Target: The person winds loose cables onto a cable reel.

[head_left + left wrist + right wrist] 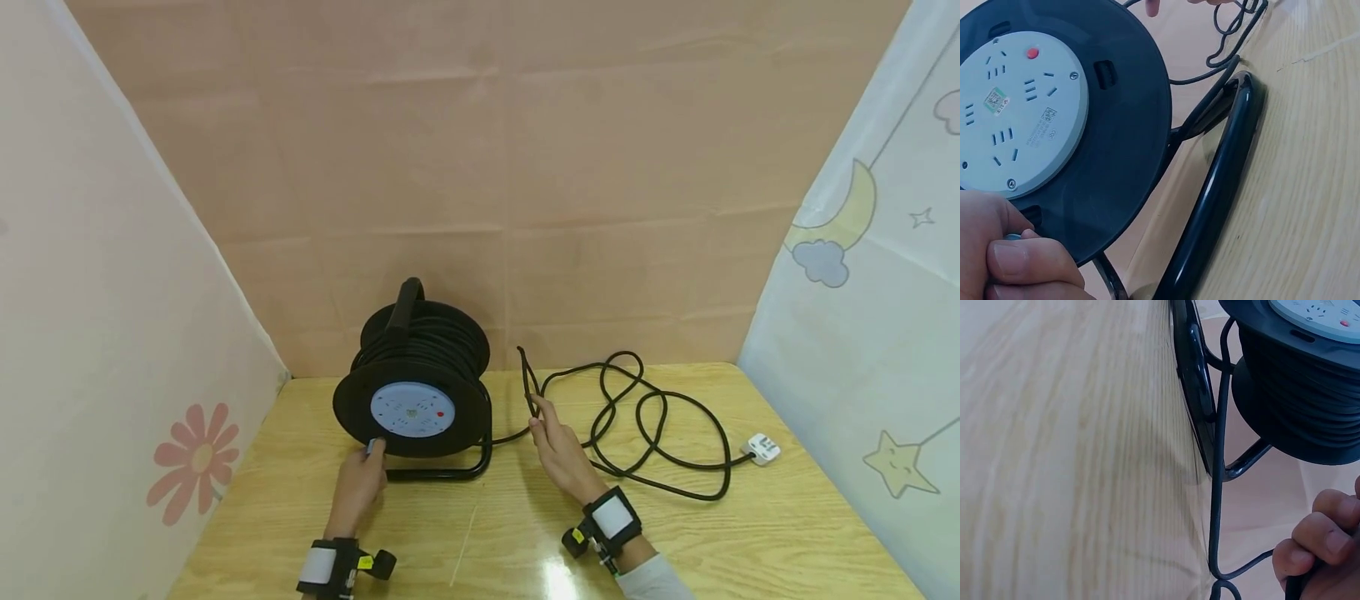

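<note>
Two hands, lower centre: left hand [358,485] pinches one knob [371,446] on one reel [411,377]; right hand [561,454] holds one black cable [1216,494]; one white plug [762,448] lies right.

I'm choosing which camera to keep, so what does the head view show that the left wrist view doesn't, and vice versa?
Only the head view shows the plug and the handle.

Only the left wrist view resolves fine print on the panel.

Both show the reel, panel, frame, cable, left hand and right hand.
</note>
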Demonstrator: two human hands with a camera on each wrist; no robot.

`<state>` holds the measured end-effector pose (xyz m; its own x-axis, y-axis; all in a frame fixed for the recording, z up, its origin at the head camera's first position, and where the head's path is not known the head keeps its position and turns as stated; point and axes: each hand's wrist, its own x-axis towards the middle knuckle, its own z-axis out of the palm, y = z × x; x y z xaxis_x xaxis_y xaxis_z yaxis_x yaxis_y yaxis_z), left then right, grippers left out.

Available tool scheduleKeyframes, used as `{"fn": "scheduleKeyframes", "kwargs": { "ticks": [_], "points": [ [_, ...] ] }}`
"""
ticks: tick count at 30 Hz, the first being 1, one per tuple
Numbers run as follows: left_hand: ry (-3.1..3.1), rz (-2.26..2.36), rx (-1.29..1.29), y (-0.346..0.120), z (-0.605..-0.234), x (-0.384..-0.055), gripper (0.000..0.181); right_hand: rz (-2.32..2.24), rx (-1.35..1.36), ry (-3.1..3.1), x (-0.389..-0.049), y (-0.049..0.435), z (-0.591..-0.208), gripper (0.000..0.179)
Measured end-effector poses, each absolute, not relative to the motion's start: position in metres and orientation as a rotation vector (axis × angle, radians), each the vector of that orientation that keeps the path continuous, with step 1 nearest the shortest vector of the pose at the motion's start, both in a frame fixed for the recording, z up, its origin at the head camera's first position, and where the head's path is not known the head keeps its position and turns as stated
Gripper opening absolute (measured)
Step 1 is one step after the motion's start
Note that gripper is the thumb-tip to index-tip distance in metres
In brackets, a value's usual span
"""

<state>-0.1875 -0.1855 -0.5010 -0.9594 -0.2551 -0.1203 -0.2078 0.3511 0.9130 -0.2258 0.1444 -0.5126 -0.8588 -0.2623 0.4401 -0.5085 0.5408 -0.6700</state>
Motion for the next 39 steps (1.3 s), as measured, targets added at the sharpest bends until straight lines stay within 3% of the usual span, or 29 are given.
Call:
{"fn": "scheduleKeyframes", "kwargs": {
  "ticks": [39],
  "points": [
    [-2.189, -1.899, 0.375, -0.202, -0.459, -0.186, 0.051, 1.278, 0.594, -2.310, -0.219, 0.144, -0.507, 0.042]
  ]
}}
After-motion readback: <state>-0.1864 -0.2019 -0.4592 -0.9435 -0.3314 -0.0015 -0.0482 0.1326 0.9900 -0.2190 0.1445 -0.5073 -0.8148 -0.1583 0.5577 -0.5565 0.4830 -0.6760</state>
